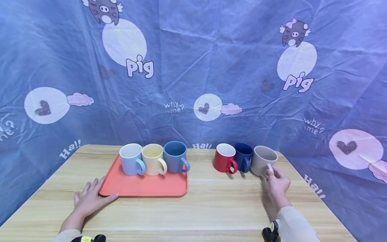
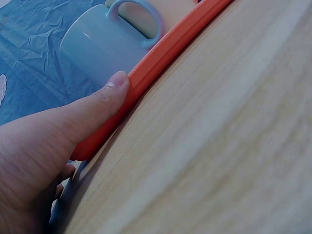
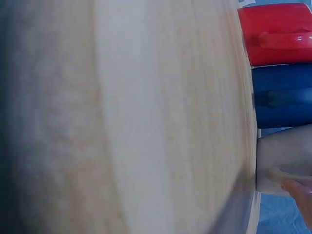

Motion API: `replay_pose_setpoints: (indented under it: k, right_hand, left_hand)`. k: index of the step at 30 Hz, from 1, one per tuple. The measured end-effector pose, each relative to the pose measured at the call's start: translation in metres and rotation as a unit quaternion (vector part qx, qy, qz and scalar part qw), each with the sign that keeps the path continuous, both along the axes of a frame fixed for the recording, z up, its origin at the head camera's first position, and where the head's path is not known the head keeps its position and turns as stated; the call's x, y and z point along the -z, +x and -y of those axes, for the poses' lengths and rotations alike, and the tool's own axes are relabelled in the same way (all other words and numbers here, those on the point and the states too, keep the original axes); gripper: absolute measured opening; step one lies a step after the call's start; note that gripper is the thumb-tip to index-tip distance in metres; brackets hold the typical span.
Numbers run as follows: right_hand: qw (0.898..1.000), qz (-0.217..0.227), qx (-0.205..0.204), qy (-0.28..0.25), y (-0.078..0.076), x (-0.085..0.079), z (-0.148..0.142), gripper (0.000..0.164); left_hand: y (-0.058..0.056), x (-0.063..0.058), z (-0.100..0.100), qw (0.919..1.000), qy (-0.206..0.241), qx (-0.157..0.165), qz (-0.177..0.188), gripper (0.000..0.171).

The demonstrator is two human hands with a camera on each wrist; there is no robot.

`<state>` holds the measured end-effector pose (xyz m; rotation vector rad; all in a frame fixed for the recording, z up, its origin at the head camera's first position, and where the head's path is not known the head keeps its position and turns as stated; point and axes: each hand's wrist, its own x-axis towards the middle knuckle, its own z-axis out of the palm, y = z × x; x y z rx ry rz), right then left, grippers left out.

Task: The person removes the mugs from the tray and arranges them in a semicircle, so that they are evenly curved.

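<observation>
My right hand [image 1: 278, 184] pinches the handle of a grey mug [image 1: 262, 161], which stands upright at the right end of a row. Beside it are a dark blue mug [image 1: 243, 156] and a red mug [image 1: 224, 159]. My left hand [image 1: 90, 198] lies at the near left corner of an orange-red tray [image 1: 151, 188], fingers spread along its left side. In the left wrist view the thumb [image 2: 105, 100] rests on the tray's rim. On the tray stand a light blue mug [image 1: 130, 161], a cream mug [image 1: 152, 163] and a teal-blue mug [image 1: 174, 159].
The wooden table [image 1: 205, 211] reaches back to a blue printed cloth [image 1: 187, 67] hanging behind it. Bare tabletop separates the tray from the red mug. All mug handles point toward the front right.
</observation>
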<state>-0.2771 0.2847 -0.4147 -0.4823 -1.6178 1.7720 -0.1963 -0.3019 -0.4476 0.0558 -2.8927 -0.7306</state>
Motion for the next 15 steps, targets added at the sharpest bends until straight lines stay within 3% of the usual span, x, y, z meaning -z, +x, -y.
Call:
replay_pose_setpoints:
  k: [2,6,15]
  right_hand:
    - [1.0,0.0,-0.001,-0.008,0.003,-0.003,0.003,0.027]
    - [1.0,-0.019,-0.009,-0.004,-0.005,0.011,-0.008,0.026]
    - [0.999,-0.041,0.021,0.007,-0.027,0.044,-0.025,0.023]
  left_hand:
    - [0.0,-0.001,0.001,1.0,-0.002,0.0,-0.001,0.095]
    - [0.0,-0.001,0.0,1.0,-0.004,-0.001,-0.001,0.096]
    - [0.001,-0.002,-0.001,1.0,-0.006,0.002,0.003,0.095]
